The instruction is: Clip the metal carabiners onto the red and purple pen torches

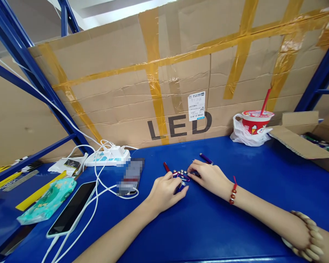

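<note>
My left hand rests low over the blue table, its fingers curled and its thumb stretched forward. Between thumb and forefinger shows a short blue cylinder with a silvery end. My right hand is bent down from the other side, fingertips together at a cluster of small shiny silver pieces. Something dark lies partly hidden beneath its fingers. A purple loop-shaped piece sits between both hands. Just beyond them lie a dark red cylinder and a purple-blue cylinder.
On the left are a phone with white cables, a second, partly blurred device, a power strip and a teal tissue pack. A red cup and an open carton stand right. A large cardboard sheet closes the back.
</note>
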{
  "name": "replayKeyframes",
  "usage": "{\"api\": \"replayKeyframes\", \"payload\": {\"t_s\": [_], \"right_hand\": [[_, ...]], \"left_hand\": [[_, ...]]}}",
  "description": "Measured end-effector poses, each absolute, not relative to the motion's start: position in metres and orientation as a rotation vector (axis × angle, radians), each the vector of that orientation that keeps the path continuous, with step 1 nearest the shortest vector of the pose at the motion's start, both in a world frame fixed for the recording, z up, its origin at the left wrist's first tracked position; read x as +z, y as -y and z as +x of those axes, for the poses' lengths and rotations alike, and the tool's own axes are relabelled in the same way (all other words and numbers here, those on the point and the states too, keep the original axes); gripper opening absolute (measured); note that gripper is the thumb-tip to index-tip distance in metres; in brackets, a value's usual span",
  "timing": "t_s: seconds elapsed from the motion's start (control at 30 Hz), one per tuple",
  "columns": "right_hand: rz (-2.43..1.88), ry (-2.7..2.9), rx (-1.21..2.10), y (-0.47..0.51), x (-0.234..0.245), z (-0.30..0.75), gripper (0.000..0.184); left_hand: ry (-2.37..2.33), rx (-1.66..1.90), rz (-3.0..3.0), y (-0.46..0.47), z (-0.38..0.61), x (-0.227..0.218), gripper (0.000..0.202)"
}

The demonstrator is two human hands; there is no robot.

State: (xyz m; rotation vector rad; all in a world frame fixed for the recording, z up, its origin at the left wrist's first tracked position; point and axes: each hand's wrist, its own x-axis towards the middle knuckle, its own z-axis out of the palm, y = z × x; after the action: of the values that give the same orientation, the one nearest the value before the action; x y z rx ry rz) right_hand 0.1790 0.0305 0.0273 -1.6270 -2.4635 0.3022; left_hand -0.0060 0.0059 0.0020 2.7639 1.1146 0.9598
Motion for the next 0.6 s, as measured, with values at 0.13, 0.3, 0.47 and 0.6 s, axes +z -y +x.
{"api": "replayKeyframes", "payload": {"t_s": [0.13,0.3,0.47,0.6], "right_hand": [[-1.384,2.233,0.29,-0.027,0.034,0.179,0.02],[-0.974,2.208,0.355,-0.019,0.036,0.174,0.018],[-0.835,2.284,0.238,-0.015,0.03,0.171,0.018],[-0.845,2.272,0.207,-0.018,0.028,0.173,0.016]], "left_hand": [[-1.155,1.064,2.71,-0.007,-0.006,0.0,0.023],[-1.167,1.074,2.669,-0.007,-0.007,-0.003,0.021],[-1.207,1.068,2.621,-0.008,-0.007,-0.003,0.019],[-1.193,1.042,2.622,-0.008,-0.007,-0.003,0.02]]}}
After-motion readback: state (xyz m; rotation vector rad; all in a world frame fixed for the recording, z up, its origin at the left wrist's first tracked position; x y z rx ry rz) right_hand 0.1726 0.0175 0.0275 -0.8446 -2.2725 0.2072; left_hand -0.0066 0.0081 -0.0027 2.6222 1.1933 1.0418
